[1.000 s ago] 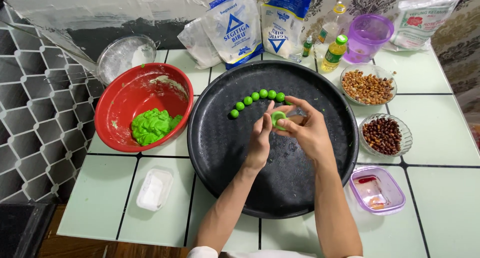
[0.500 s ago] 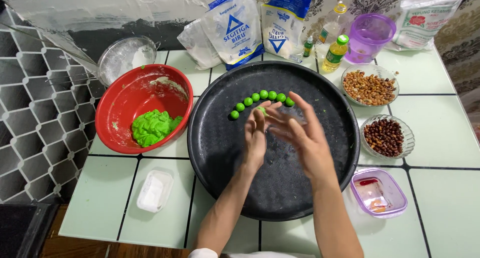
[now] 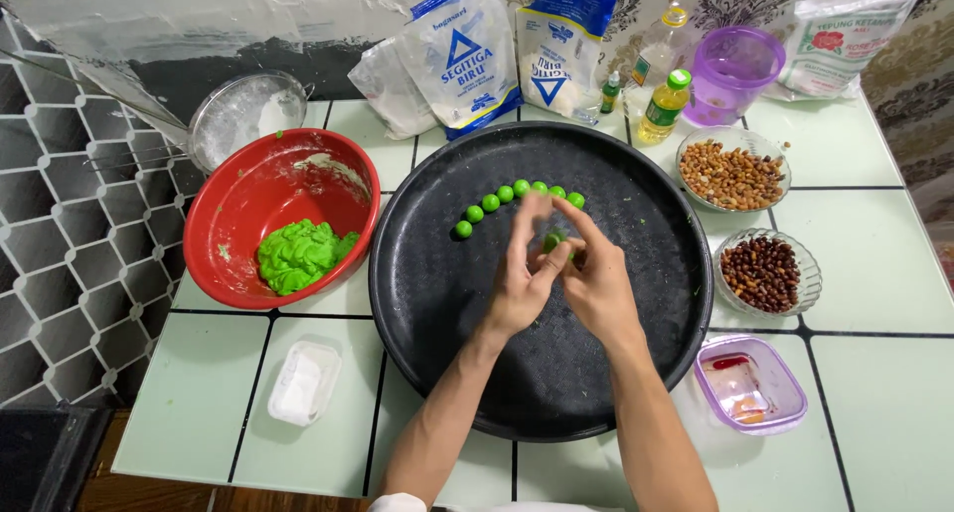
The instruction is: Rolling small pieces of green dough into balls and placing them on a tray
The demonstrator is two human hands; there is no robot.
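Both hands are sitting pressed together over the middle of the big black round tray, left hand and right hand with palms facing each other and fingers stretched out loose, not curled into fists. A small green dough ball is peeking out between them, so they're cupping it rather than pinching it.

Just past the fingertips, a curved row of finished green balls is lying on the tray, each one touching or nearly touching the next.

To the left of the tray a red bowl is holding a lump of green dough, with a floury metal sieve behind it and a small white plastic tub in front. On the right, two glass bowls are sitting one behind the other, pale peanuts and dark red beans, plus a purple-rimmed container nearer the person.

Everything's resting on a pale green tiled table with dark grout. Flour bags, small bottles and a purple jug are lining the back edge against a patterned wall.
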